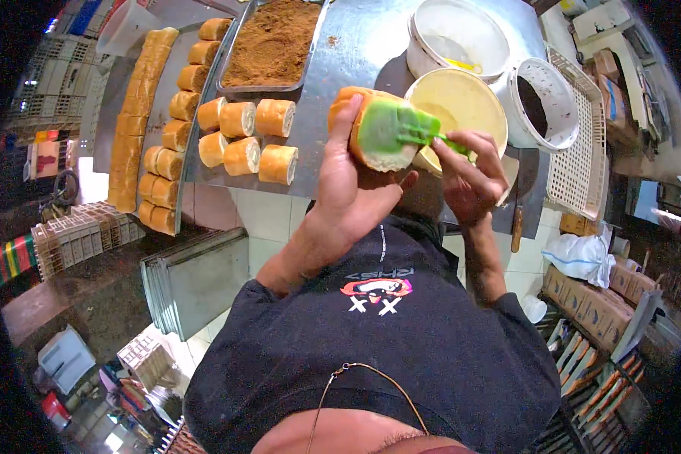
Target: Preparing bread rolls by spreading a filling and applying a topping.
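Necklace [346, 367] nearest; left hand [346, 180] cups bread roll [384, 158]; right hand [473, 172] pinches green spreader [418, 130] at roll's right side.

Tray [261, 89] on the table [359, 45] — powder [271, 44] in it, rolls [241, 156] before it — tubs [418, 60] to its right, crate [573, 184] right of the tubs.

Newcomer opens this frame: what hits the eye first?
Probably the bright green tool above centre, which the right hand holds up to the bread in the left hand. Next, the metal tray of brown crumbs at the top, left of centre, and the six short rolls just in front of it.
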The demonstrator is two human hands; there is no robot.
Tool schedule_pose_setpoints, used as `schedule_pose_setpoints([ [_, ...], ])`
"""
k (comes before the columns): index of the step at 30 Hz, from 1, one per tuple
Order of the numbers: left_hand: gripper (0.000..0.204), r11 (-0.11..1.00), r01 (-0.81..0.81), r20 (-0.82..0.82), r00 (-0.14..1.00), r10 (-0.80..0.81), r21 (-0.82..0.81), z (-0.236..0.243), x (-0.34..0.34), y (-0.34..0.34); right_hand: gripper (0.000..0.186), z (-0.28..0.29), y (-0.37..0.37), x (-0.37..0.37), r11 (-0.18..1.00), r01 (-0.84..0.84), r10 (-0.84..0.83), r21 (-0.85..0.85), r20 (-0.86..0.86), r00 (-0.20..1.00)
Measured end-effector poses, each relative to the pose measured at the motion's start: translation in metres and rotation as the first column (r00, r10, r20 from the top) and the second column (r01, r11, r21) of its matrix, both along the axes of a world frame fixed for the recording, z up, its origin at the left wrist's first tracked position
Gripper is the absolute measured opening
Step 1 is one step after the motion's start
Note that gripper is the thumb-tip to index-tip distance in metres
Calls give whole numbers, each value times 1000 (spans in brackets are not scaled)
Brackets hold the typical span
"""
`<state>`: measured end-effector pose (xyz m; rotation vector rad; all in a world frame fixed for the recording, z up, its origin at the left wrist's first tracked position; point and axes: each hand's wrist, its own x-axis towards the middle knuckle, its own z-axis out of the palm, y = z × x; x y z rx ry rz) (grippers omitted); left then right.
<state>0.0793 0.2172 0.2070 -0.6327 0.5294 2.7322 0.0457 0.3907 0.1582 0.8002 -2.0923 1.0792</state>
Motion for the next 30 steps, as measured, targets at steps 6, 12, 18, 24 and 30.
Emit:
schedule_pose_setpoints([
  [6,49,988,-146,64,987,150,-54,-30,-7,-29,28,-25,-12,-8,984,172,-161,-40,197,967],
  [12,58,-71,-470,-464,881,-92,-880,-129,-71,-115,30,-1,30,-3,936,351,-336,-42,203,920],
  [18,81,-874,-382,470,738,-485,-302,-201,-116,-143,30,24,52,-13,944,329,-328,6,117,937],
  [24,94,-710,-462,251,714,-653,-532,-171,-81,-116,17,47,71,-24,886,382,-455,262,342,822],
  [30,83,-637,-692,267,578,-771,-341,-208,-43,-89,13,-38,48,-101,511,-144,-335,847,351,874],
])
